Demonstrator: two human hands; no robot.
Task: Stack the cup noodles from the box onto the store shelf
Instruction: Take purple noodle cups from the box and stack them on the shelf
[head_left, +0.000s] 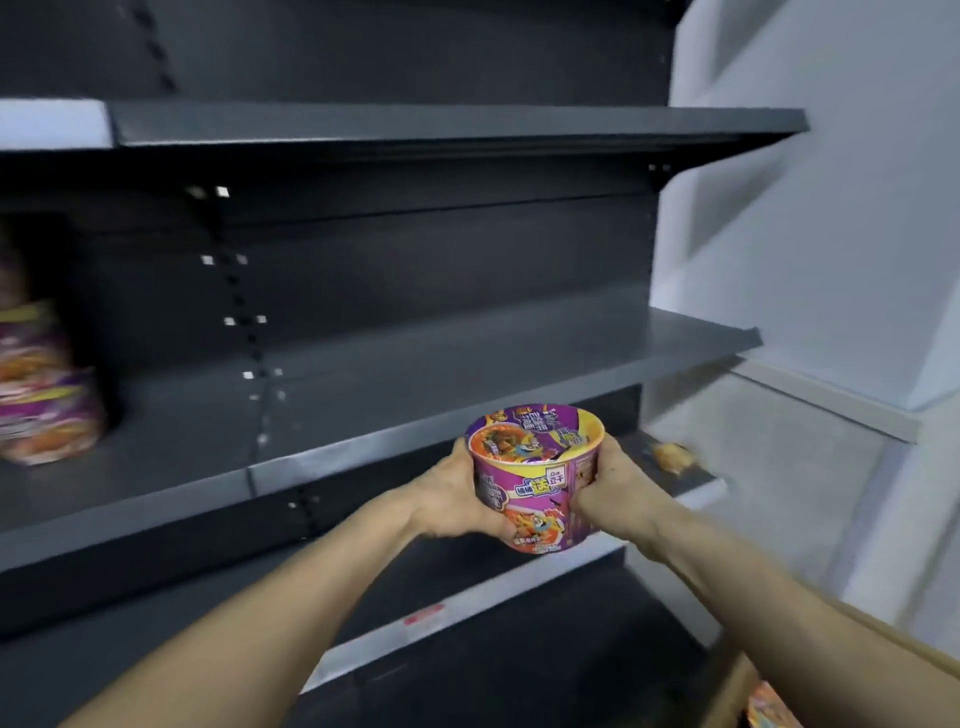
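Observation:
A purple and yellow cup noodle (535, 467) is held upright in the air in front of the dark grey middle shelf (363, 415). My left hand (452, 493) grips its left side and my right hand (615, 486) grips its right side. A blurred stack of the same purple cup noodles (44, 384) stands on the middle shelf at the far left. The cardboard box (779, 696) shows at the bottom right corner, with one more cup (766, 709) partly visible inside.
An upper shelf (457, 124) runs above and a lower shelf (467, 613) with a white price strip lies below my arms. A small orange item (672, 457) lies on a lower shelf end. White wall and pale floor are to the right.

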